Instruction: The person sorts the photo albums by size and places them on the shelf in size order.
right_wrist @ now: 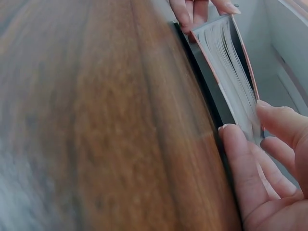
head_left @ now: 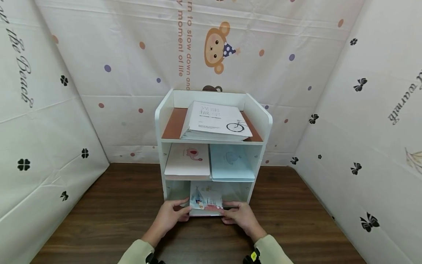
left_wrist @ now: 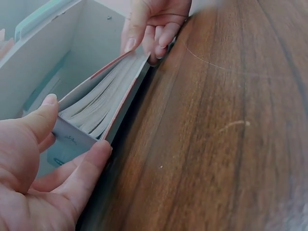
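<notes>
A thick book (head_left: pixel 205 194) with a picture of a tent on its cover lies flat at the mouth of the bottom compartment of a white shelf (head_left: pixel 267 126). My left hand (head_left: pixel 169 217) grips the book's left side, thumb at the top cover and fingers lower down by the bottom cover. On the opposite side my right hand (head_left: pixel 241 217) holds it the same way. Page edges (left_wrist: pixel 108 94) face toward me between the two covers in the left wrist view. The lower cover sits close over the shelf's front edge (right_wrist: pixel 202 79) in the right wrist view.
On the top shelf rests a stack of white books (head_left: pixel 214 119) with a bicycle drawing. The middle compartment holds a white book (head_left: pixel 184 161) and a light blue book (head_left: pixel 232 163) side by side. Dark wooden table (head_left: pixel 108 220) surrounds the shelf; printed cloth (head_left: pixel 125 73) hangs behind it.
</notes>
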The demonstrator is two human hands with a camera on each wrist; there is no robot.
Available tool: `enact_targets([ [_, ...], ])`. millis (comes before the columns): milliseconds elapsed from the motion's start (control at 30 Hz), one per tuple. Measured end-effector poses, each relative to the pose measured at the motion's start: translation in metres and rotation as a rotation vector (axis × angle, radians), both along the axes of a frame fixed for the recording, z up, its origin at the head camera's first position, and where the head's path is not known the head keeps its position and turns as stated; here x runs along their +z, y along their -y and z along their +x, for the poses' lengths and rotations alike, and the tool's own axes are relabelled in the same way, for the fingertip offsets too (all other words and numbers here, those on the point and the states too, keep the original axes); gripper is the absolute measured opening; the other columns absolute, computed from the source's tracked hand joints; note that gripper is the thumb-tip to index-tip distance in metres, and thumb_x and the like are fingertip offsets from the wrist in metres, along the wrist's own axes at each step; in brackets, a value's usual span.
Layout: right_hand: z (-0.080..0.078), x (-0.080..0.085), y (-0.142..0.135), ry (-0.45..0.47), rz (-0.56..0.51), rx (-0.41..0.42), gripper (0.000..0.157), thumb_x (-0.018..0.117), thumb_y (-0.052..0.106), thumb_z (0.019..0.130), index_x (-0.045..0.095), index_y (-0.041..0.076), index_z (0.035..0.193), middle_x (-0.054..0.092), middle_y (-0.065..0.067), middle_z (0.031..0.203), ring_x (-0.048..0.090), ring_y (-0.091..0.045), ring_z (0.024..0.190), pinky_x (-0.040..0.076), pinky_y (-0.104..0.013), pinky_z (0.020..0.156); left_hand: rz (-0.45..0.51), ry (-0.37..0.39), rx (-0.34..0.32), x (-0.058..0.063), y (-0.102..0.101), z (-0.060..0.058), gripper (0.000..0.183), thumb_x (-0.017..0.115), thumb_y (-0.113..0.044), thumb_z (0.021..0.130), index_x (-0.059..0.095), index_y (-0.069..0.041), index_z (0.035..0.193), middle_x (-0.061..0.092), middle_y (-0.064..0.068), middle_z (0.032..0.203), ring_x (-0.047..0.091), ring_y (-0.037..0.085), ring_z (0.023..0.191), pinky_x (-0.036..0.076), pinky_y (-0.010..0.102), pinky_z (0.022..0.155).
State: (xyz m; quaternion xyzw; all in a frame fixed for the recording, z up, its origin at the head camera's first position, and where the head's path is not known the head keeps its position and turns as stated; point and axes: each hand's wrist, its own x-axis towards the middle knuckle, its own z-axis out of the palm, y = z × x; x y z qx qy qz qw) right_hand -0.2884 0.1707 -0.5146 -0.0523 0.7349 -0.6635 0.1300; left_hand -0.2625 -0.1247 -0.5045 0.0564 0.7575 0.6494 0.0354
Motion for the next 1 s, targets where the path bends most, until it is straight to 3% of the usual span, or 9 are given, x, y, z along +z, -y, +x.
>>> enact_targets([
  [233, 0.001, 0.000, 0.000, -0.028, 0.015, 0.006, 0.053, 0.079, 0.011, 0.090, 0.060, -0.013, 0.134, 0.076, -0.025, 0.106, 0.076, -0.020, 0.076, 0.065, -0.038, 0.071, 0.009, 0.010, -0.016, -0.003, 0.000, -0.002, 0.051, 0.076, -0.021, 0.093, 0.062, 0.000, 0.138, 0.076, 0.021, 0.102, 0.076, 0.025, 0.076, 0.065, 0.034, 0.069],
  [633, -0.006, 0.002, 0.002, -0.035, 0.033, -0.018, 0.051, 0.079, 0.015, 0.091, 0.062, -0.011, 0.132, 0.077, -0.021, 0.104, 0.076, -0.019, 0.075, 0.065, -0.035, 0.071, -0.027, 0.030, 0.050, 0.001, -0.006, -0.009, 0.048, 0.075, -0.021, 0.094, 0.064, -0.001, 0.136, 0.072, 0.022, 0.114, 0.076, 0.023, 0.074, 0.065, 0.034, 0.070],
  [1000, -0.012, 0.005, 0.006, -0.050, 0.051, -0.037, 0.049, 0.075, 0.014, 0.095, 0.060, -0.013, 0.133, 0.075, -0.027, 0.102, 0.077, -0.022, 0.076, 0.065, -0.038, 0.072, -0.053, 0.026, 0.075, -0.001, -0.009, -0.017, 0.048, 0.072, -0.022, 0.097, 0.061, 0.000, 0.139, 0.072, 0.018, 0.094, 0.075, 0.022, 0.073, 0.065, 0.034, 0.067],
])
